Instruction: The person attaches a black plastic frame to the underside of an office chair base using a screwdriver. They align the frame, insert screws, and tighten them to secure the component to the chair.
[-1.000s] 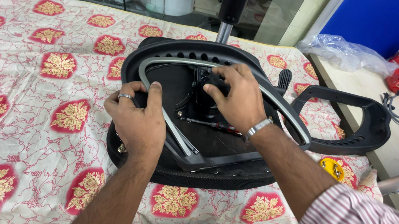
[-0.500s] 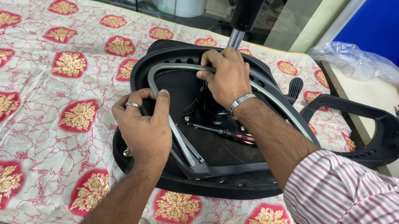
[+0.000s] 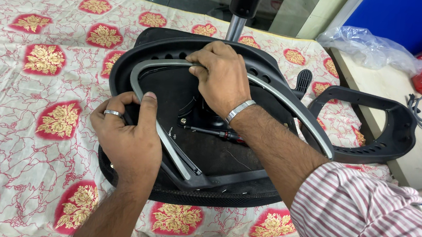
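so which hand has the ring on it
The left hand, on the near left bend of the grey frame. It has a silver ring on one finger. The right hand, at the frame's far side, wears only a wrist bracelet.

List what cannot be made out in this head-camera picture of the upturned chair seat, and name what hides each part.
- Head view: the right hand covers the seat's middle mechanism.
- The grey frame passes under the left hand, so the contact there is hidden.
- The metal column is cut off by the top edge.
- The small screwdriver-like tool is half hidden by the right forearm.
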